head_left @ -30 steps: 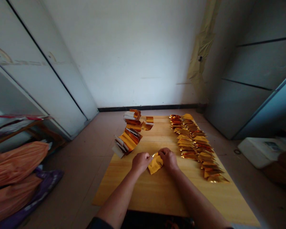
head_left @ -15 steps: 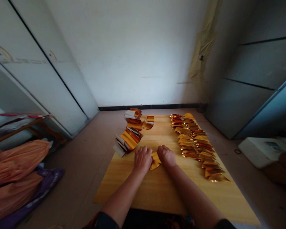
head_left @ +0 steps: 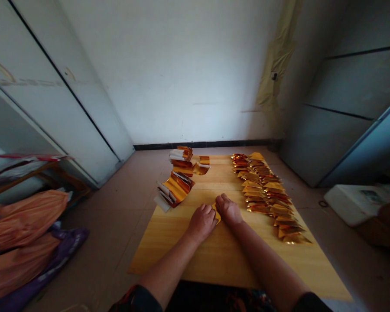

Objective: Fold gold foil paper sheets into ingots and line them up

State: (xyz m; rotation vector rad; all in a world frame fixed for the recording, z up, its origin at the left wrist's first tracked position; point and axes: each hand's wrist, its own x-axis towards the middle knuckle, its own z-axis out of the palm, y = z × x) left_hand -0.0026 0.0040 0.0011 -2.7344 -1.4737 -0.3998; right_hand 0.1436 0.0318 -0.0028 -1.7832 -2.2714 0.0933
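Observation:
A small piece of gold foil paper (head_left: pixel 216 214) lies between my two hands, mostly covered by them, low over the wooden table (head_left: pixel 182 255). My left hand (head_left: pixel 203 222) has its fingers curled onto the left side of the paper. On the paper's right edge, my right hand (head_left: pixel 228 209) is closed with its fingers bent down. The fingertips of both hands are hidden. Curved stacks of gold foil sheets (head_left: pixel 177 187) with pale undersides rest at the table's left. Along the right side run two rows of folded gold paper pieces (head_left: pixel 268 193).
A few curled gold sheets (head_left: pixel 202 167) sit at the far middle of the table. Pale cabinets (head_left: pixel 68 86) stand at the left, with orange and purple bags (head_left: pixel 26 225) on the floor. To the right is a white box (head_left: pixel 351 203) beside a grey cabinet (head_left: pixel 341 104).
My left hand has moved right and slightly down, closer to my right hand. Less of the gold paper shows between them now. The right hand has shifted only a little.

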